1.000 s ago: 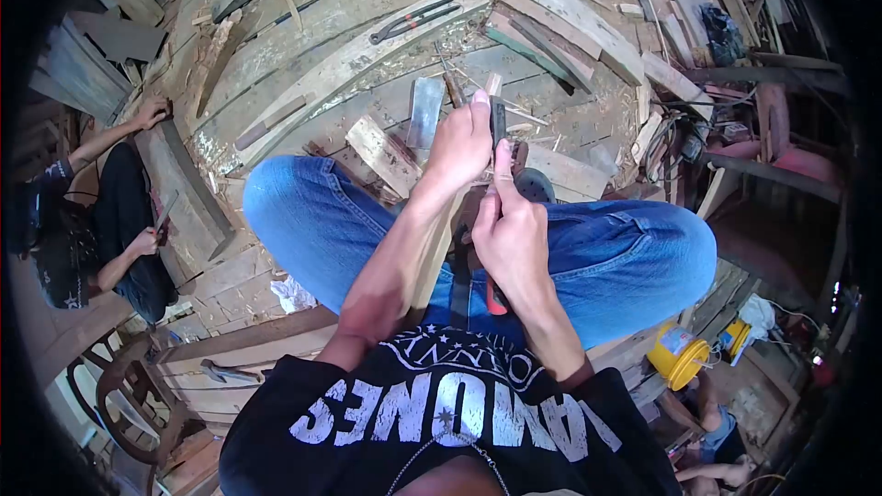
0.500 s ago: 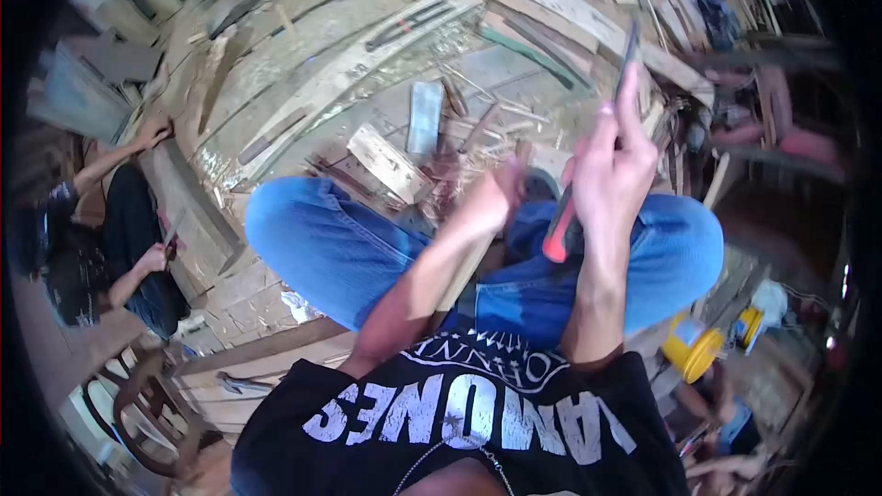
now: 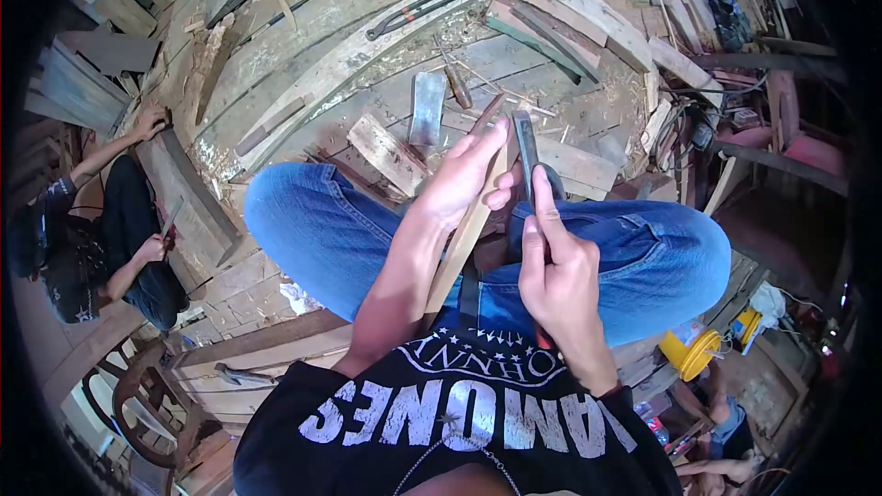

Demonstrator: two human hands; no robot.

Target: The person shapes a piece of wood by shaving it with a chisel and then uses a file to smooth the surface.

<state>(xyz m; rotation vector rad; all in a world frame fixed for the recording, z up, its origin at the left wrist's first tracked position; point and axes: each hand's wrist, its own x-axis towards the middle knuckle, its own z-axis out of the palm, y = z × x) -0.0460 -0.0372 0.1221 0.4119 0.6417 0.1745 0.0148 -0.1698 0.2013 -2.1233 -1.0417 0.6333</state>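
In the head view, the person sits with both knees up in blue jeans. The left hand (image 3: 462, 179) is closed around the upper end of a wooden strip (image 3: 457, 255), with the fingers laid along it and pressed against the wood. The strip runs at a slant from the lap up between the knees, and its top end pokes out just past the fingertips.

The right hand (image 3: 560, 276) is clenched on a knife (image 3: 525, 152), with the index finger stretched straight up along the blade. The dark blade stands nearly upright just beside the strip's upper end and close to the left fingers. Whether its edge touches the wood cannot be told.

The left knee (image 3: 303, 220) and right knee (image 3: 661, 257) hem the work in on both sides, so the only open room is the narrow gap between them.

The plank floor beyond is crowded with things:
- a wood block (image 3: 386, 154)
- a flat steel blade (image 3: 426, 108)
- pincers (image 3: 411, 14) lying on a long plank, farther off

A co-worker (image 3: 101, 239) sits well apart at the left edge. A yellow bucket (image 3: 684, 355) stands low on the right.
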